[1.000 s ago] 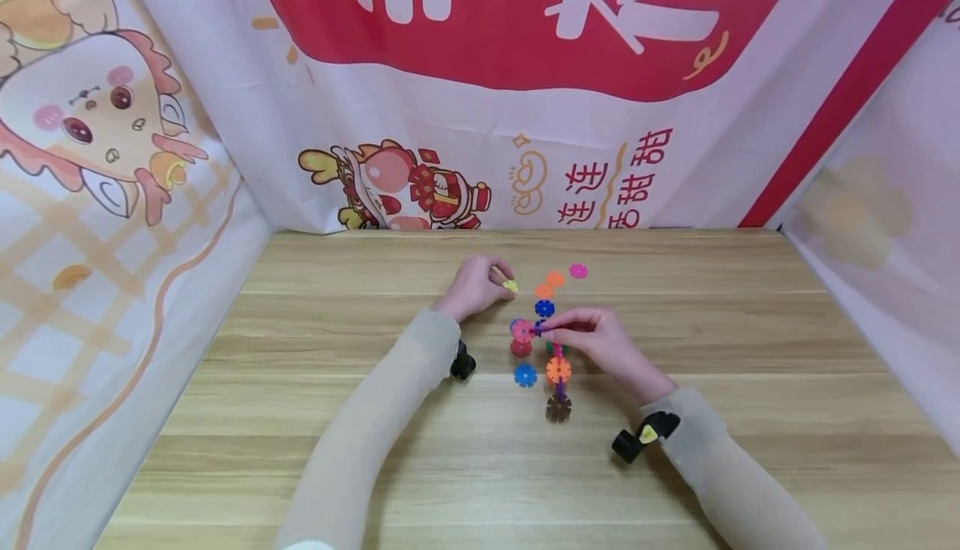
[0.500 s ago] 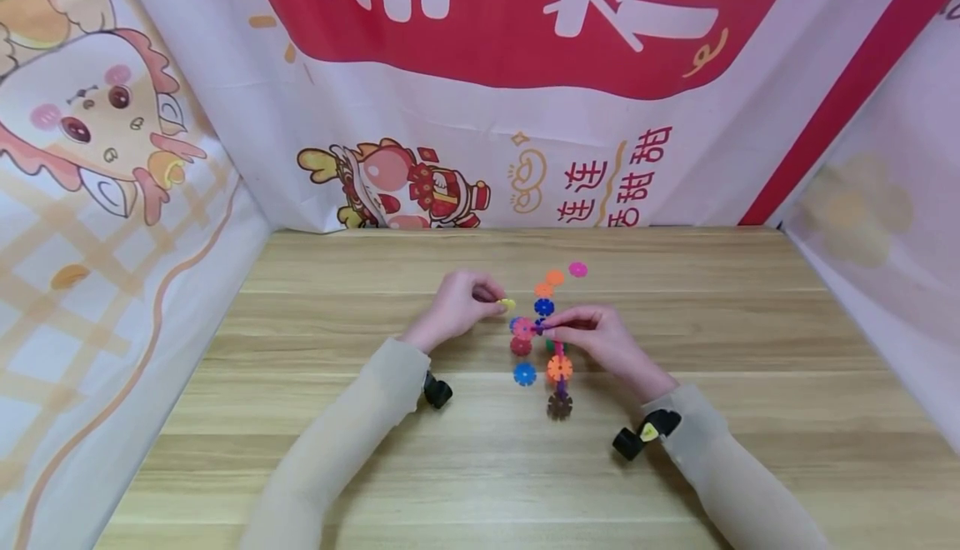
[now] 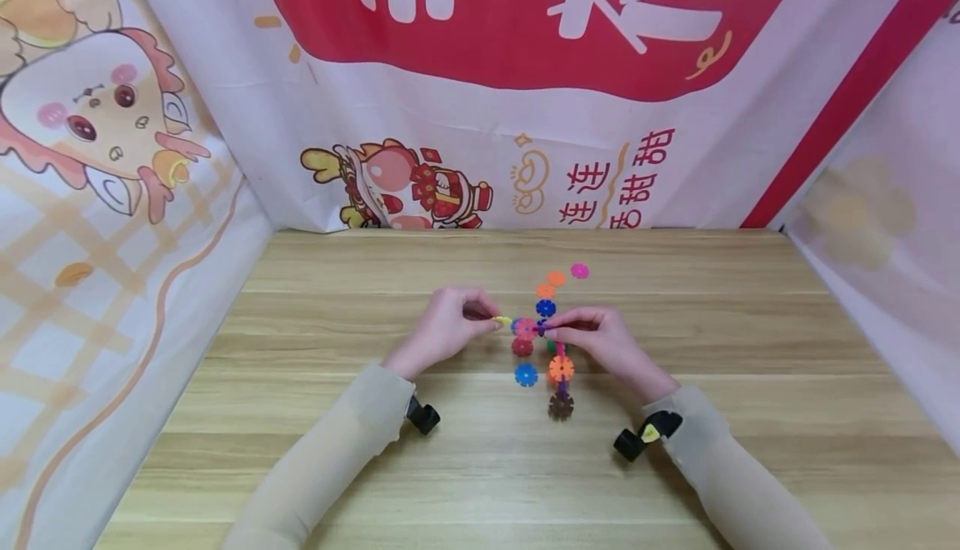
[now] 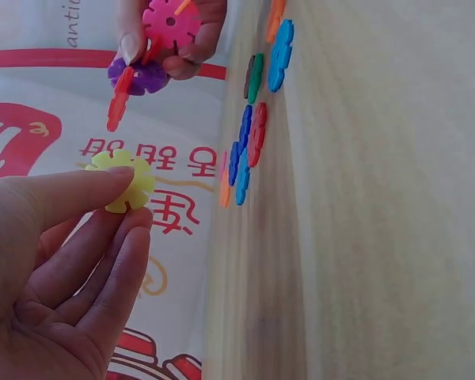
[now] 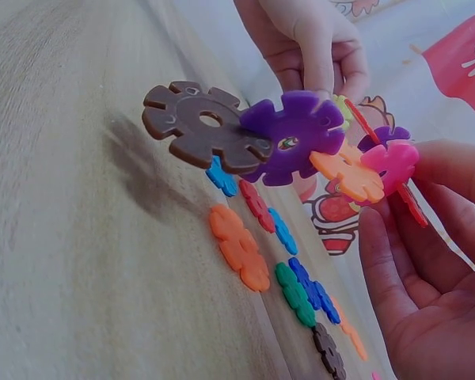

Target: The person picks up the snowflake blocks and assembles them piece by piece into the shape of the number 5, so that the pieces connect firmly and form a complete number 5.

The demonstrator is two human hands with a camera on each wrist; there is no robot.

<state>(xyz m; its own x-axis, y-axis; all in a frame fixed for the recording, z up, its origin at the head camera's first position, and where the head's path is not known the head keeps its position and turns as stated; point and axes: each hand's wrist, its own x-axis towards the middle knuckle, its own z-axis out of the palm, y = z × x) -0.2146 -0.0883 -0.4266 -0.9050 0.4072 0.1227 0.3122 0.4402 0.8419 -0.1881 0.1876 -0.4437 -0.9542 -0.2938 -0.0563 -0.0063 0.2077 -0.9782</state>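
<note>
My left hand (image 3: pixel 446 329) pinches a yellow notched snowflake disc (image 4: pixel 138 192) between thumb and fingers. My right hand (image 3: pixel 603 342) holds a chain of interlocked snowflake discs above the table. In the right wrist view the chain runs from a brown disc (image 5: pixel 178 131) through a purple disc (image 5: pixel 273 134) and an orange disc (image 5: pixel 344 172) to a pink disc (image 5: pixel 392 164) at the fingers. A second purple disc (image 4: pixel 146 77) with a reddish disc (image 4: pixel 119 101) sticks out toward the left hand. The yellow disc is close to that end, with a small gap in the left wrist view.
Loose discs lie on the wooden table (image 3: pixel 480 467) under and behind the chain: light blue (image 3: pixel 526 376), red (image 3: pixel 522 349), dark blue (image 3: pixel 546 308), green (image 5: pixel 294 293), brown (image 5: pixel 328 352), several orange, and pink (image 3: pixel 580 271) farthest back. Printed cloth (image 3: pixel 420 100) hangs behind the table.
My left hand has come toward me and slightly left, bringing the yellow disc level with the chain's left end. My right hand and the chain have hardly moved.
</note>
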